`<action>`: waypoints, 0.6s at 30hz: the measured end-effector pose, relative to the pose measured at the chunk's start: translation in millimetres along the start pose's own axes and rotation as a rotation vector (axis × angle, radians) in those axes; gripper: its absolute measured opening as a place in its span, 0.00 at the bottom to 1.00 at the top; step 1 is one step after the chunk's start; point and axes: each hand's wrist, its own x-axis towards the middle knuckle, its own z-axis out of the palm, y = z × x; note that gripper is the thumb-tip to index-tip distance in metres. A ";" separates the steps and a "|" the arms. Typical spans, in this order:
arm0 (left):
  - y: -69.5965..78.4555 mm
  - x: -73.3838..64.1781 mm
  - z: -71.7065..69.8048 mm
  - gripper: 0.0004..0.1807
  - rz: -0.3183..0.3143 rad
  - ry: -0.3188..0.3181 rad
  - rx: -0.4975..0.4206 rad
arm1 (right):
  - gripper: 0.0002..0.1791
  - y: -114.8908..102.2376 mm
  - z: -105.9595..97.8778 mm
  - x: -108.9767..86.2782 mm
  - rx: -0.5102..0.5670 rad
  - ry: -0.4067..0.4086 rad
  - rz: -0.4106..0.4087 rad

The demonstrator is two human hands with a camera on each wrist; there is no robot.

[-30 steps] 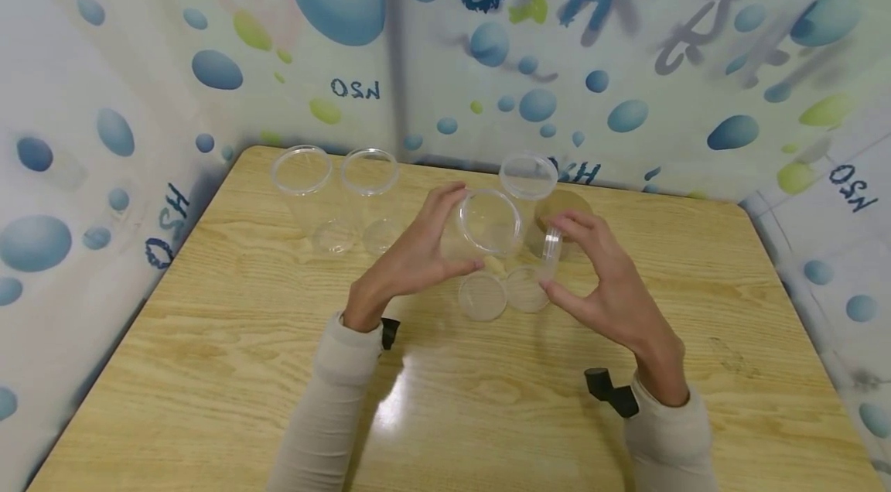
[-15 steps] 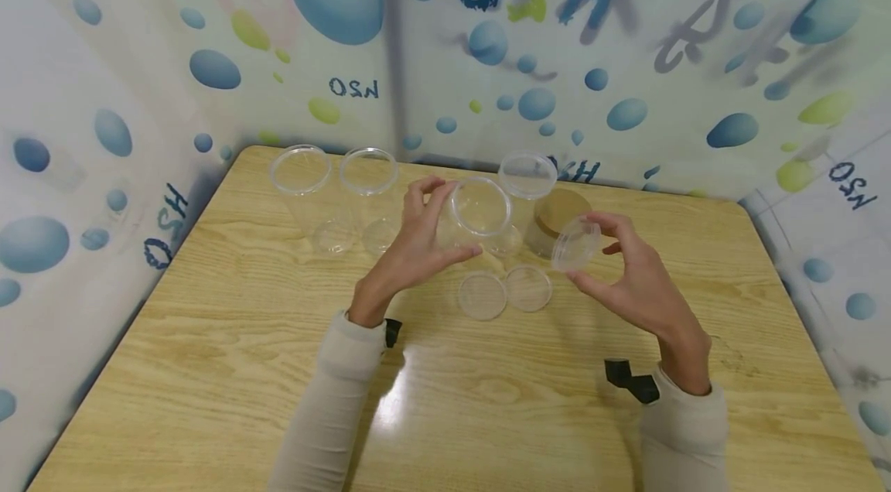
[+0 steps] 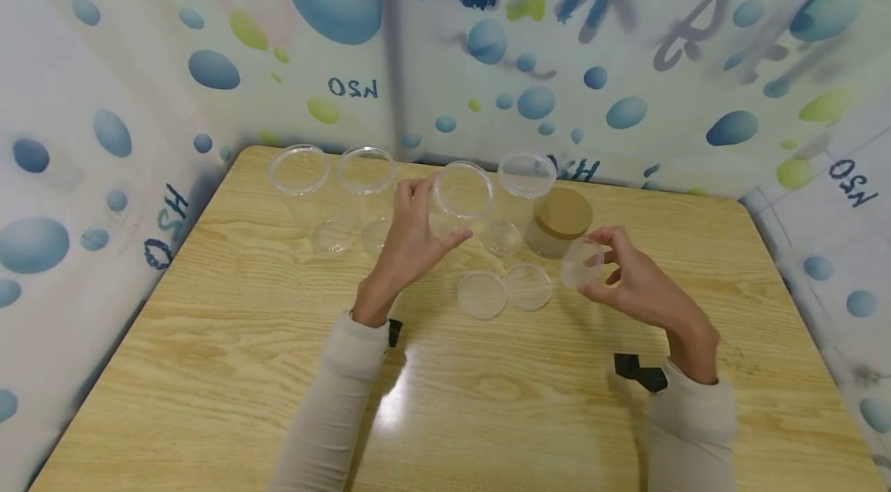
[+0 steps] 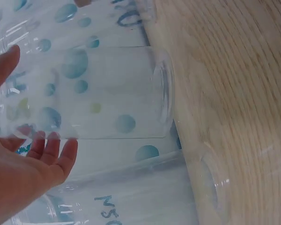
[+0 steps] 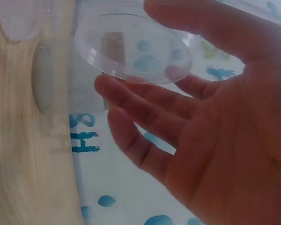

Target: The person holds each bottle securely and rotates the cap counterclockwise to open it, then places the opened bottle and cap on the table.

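Observation:
My left hand (image 3: 414, 233) holds a clear plastic jar (image 3: 463, 190), its wide rim facing up and its lower part partly behind the thumb. In the left wrist view, fingertips rest along one side of the jar (image 4: 107, 93) and the thumb lies at the other, near the top end. To the right, my right hand (image 3: 640, 283) pinches a clear round lid (image 3: 582, 264) in front of a jar with a brown lid. The right wrist view shows the lid (image 5: 136, 51) between the thumb and the fingertips.
Two clear jars (image 3: 299, 169) stand at the back left, and another clear jar (image 3: 527, 175) behind the brown-lidded jar (image 3: 564, 213). Two clear round lids (image 3: 482, 295) lie flat side by side on the wooden table (image 3: 487, 415). A patterned wall covering (image 3: 445, 51) borders the table's back edge.
My left hand and its jar have moved left and toward the back. My right hand has moved right, and the lid it holds has turned from edge-on to show its face.

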 end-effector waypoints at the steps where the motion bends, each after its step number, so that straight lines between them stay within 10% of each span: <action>1: 0.0 0.1 -0.1 0.50 -0.008 0.014 0.010 | 0.37 1.9 0.7 1.4 0.000 -0.015 0.009; 18: -4.5 0.7 -1.9 0.46 -0.088 0.218 0.027 | 0.48 34.5 12.1 15.8 -0.043 -0.176 0.086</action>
